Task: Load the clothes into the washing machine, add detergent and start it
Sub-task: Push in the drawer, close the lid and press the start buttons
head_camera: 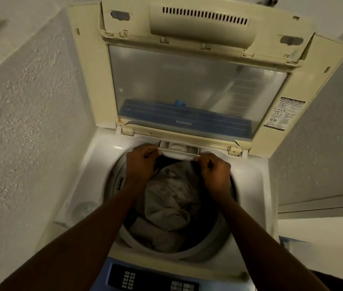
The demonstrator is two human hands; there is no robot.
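Head view, looking steeply down. White top-loading washing machine point(252, 185) set in a corner, against a rough, textured pale wall point(19, 122) on the left. Cream plastic lid point(95, 80) with a clear window panel folded up and standing open at the back; a printed black-and-white label point(281, 114) stuck to its right frame. Round drum mouth point(127, 238) fully exposed, and inside it a crumpled heap of grey and pale clothes point(172, 198), filling most of the drum and lying below the rim.

Small white plastic detergent drawer point(176, 149) at the rear edge of the opening, just beneath the lid hinge, pulled out a little over the drum; something whitish inside, too blurred to identify. Left hand point(141, 162) at the drawer's left corner, fingers curled tight and pinching its front edge. Right hand point(214, 171) at the drawer's right corner, fingers likewise curled in, thumb and fingertips nipping the front edge. Both forearms point(103, 223) stretched across the drum above the clothes; contact with them impossible to tell.

Blue control panel point(153, 278) with dark button pads at the near edge, below the arms, untouched.
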